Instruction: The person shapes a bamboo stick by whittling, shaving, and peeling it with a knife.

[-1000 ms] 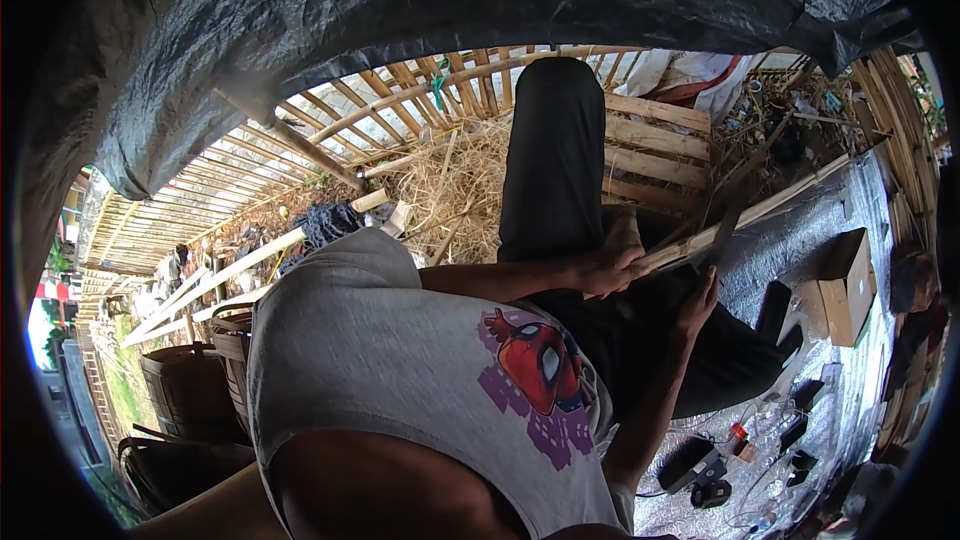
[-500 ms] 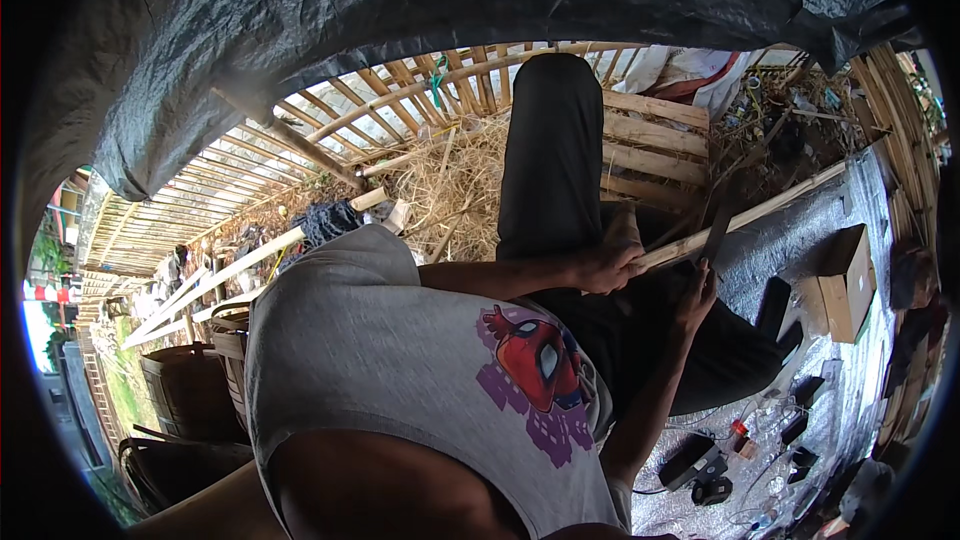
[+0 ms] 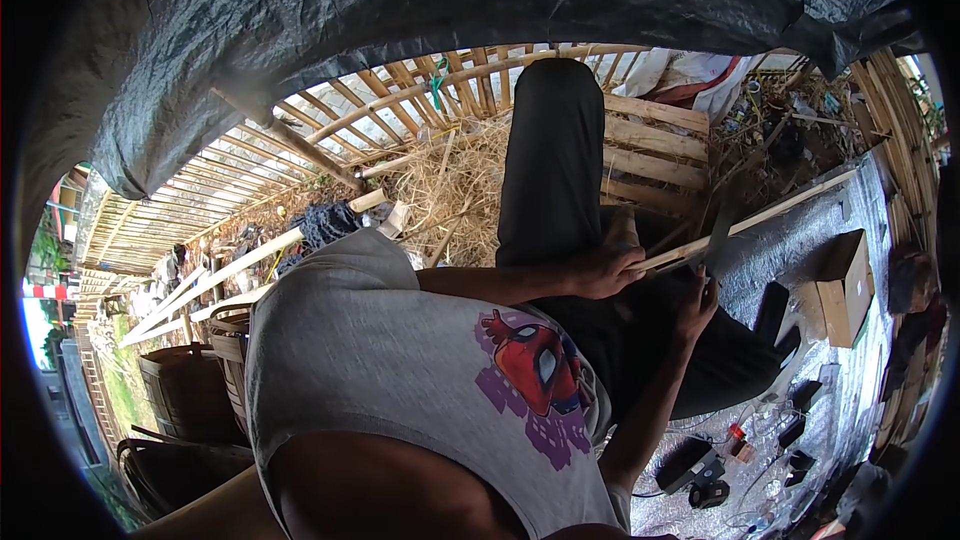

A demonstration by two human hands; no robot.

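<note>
I sit with my black-trousered leg [image 3: 555,160] stretched out ahead. My left hand [image 3: 608,271] is closed round the near end of a long pale bamboo strip [image 3: 780,208] that runs off to the right over a grey mat [image 3: 790,240]. My right hand [image 3: 696,302] is just below the strip and grips a dark knife blade [image 3: 717,237] set against it. My grey shirt with a red and purple print [image 3: 535,370] fills the lower middle.
A cardboard box [image 3: 845,285] and dark flat objects lie on the mat at right. Small gadgets and cables [image 3: 705,465] sit lower right. A wooden pallet [image 3: 655,145], straw [image 3: 460,190], slatted bamboo fencing [image 3: 260,170], dark barrels [image 3: 190,395] and a black tarp overhead [image 3: 400,10] surround me.
Both hands stay at the strip's near end; the strip and blade shift only slightly.
</note>
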